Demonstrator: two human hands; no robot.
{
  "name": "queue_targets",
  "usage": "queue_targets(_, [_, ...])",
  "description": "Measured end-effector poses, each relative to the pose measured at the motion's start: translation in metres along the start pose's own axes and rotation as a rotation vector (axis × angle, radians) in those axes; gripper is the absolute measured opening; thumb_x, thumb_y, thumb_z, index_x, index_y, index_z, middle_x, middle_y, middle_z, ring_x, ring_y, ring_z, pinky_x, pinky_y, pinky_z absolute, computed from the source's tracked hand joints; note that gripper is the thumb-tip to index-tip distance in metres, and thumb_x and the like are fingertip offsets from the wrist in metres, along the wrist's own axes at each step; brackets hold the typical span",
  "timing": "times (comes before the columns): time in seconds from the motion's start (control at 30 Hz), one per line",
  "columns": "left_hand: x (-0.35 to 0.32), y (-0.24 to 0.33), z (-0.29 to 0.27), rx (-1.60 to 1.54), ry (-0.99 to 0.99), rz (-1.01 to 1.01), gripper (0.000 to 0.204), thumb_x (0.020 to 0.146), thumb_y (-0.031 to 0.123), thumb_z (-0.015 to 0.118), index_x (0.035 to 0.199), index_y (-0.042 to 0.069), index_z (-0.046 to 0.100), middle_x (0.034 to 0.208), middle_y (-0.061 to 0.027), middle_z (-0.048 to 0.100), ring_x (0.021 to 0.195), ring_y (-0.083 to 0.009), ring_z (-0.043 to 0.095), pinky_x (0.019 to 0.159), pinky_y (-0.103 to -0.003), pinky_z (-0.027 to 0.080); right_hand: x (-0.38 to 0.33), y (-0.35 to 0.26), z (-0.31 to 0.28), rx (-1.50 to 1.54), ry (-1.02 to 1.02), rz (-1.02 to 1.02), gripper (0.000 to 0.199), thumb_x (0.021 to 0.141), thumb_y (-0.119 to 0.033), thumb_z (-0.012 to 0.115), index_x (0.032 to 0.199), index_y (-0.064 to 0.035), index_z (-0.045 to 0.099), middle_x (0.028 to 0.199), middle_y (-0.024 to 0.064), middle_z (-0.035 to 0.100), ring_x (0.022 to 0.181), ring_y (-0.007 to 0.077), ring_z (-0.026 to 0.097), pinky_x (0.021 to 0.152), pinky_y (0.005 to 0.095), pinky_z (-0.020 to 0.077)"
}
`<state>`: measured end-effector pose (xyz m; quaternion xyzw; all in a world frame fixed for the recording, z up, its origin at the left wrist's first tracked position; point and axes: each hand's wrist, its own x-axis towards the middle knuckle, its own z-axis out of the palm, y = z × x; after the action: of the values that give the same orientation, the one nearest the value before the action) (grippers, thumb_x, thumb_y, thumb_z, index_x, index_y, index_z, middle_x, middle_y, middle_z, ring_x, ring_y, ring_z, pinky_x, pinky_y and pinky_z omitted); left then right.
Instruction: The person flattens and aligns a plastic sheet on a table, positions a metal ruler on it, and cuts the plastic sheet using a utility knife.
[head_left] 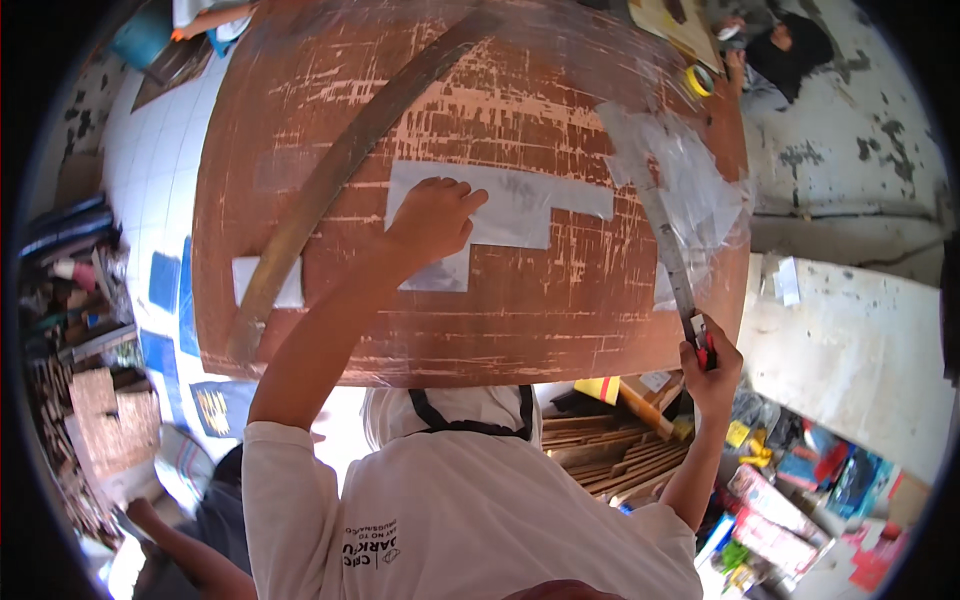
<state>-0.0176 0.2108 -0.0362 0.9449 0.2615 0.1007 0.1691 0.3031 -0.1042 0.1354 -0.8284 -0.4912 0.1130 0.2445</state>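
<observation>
My left hand lies flat, fingers spread a little, on a pale grey stepped paper cut-out on the worn brown round table. My right hand is at the table's near right edge, closed around a small red-handled cutter. The cutter sits at the near end of a long metal ruler, which runs away from me across the table's right side. A sheet of clear plastic lies under and beside the ruler.
A long dark curved strip crosses the table's left half, over a small white paper piece. A yellow tape roll and a person in dark clothes are far right. Wooden slats and colourful packets lie below.
</observation>
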Motion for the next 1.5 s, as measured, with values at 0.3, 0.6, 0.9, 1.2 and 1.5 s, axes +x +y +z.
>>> queue_targets(0.3, [-0.003,0.027,0.006,0.019,0.132,-0.181,0.032,0.077,0.004,0.069,0.108,0.010,0.064,0.098,-0.0090,0.067,0.101,-0.0310,0.068,0.102,-0.044,0.054,0.120,0.054,-0.005,-0.156,-0.295,-0.419,0.054,0.074,-0.002,0.079,0.127,-0.0103,0.074,0.078,0.0082,0.065,0.059,0.0211,0.062,0.058,0.0331,0.0512])
queue_targets(0.6, [-0.002,0.032,0.024,-0.064,0.347,-0.217,0.030,0.077,0.000,0.067,0.106,0.007,0.063,0.100,-0.0123,0.066,0.104,-0.0334,0.067,0.094,-0.044,0.056,0.194,0.082,0.021,-0.132,-0.453,-0.633,0.057,0.069,0.000,0.076,0.125,-0.0123,0.074,0.079,0.0080,0.068,0.058,0.0217,0.064,0.057,0.0338,0.0534])
queue_targets(0.9, [-0.009,0.024,0.036,-0.116,0.468,-0.204,0.031,0.079,-0.001,0.066,0.110,0.004,0.063,0.109,-0.0152,0.068,0.113,-0.0373,0.066,0.097,-0.048,0.056,0.226,0.101,0.055,-0.131,-0.578,-0.761,0.059,0.065,0.000,0.072,0.122,-0.0148,0.076,0.072,0.0048,0.065,0.056,0.0206,0.063,0.054,0.0338,0.0513])
queue_targets(1.2, [-0.010,0.024,0.043,-0.186,0.490,-0.196,0.042,0.082,-0.003,0.059,0.124,0.001,0.058,0.120,-0.0180,0.070,0.116,-0.0452,0.065,0.099,-0.056,0.055,0.227,0.110,0.093,-0.038,-0.637,-0.791,0.062,0.059,-0.001,0.070,0.119,-0.0134,0.075,0.067,0.0030,0.058,0.053,0.0203,0.057,0.053,0.0343,0.0461])
queue_targets(1.5, [-0.005,0.029,0.040,-0.088,0.413,-0.253,0.022,0.079,0.000,0.070,0.101,0.003,0.076,0.116,-0.0138,0.071,0.118,-0.0379,0.068,0.103,-0.050,0.057,0.242,0.113,0.106,-0.062,-0.677,-0.778,0.062,0.057,-0.002,0.073,0.117,-0.0163,0.076,0.069,-0.0003,0.062,0.056,0.0197,0.059,0.054,0.0342,0.0484])
